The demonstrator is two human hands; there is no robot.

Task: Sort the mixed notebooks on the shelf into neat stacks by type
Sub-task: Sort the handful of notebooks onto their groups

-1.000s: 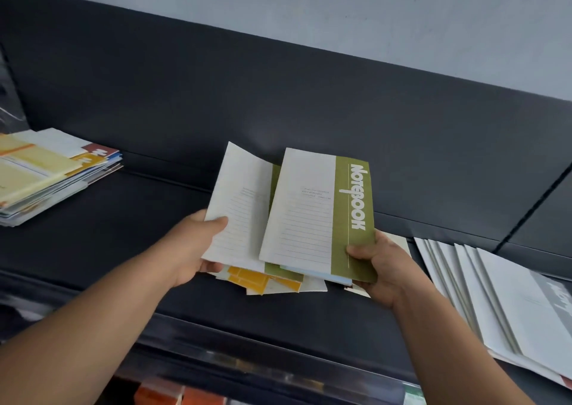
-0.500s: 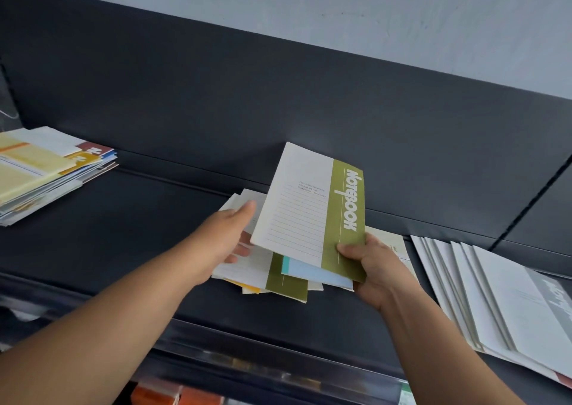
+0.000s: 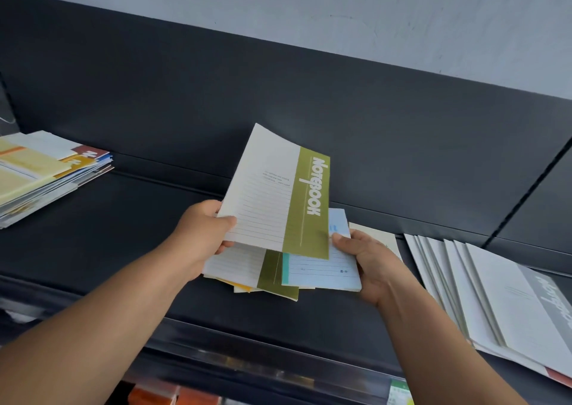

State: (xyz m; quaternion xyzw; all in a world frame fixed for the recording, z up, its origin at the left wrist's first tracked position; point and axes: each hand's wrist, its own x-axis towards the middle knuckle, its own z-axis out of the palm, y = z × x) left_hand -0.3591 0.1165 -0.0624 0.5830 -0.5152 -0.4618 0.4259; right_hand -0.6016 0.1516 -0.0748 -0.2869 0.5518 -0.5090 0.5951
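— On the black shelf [image 3: 108,234], what are we holding up?
— We are pinching a green notebook [image 3: 278,200] by its corner with our left hand [image 3: 201,234], thumb on top. It is tilting above the middle of the shelf.
— And our right hand [image 3: 368,265]?
— Its fingers are curling round a small mixed pile [image 3: 241,268] with a blue notebook [image 3: 322,268] on top, just under the green one. A colourful stack [image 3: 46,175] is lying far left, and grey notebooks [image 3: 495,296] are fanning out on the right.
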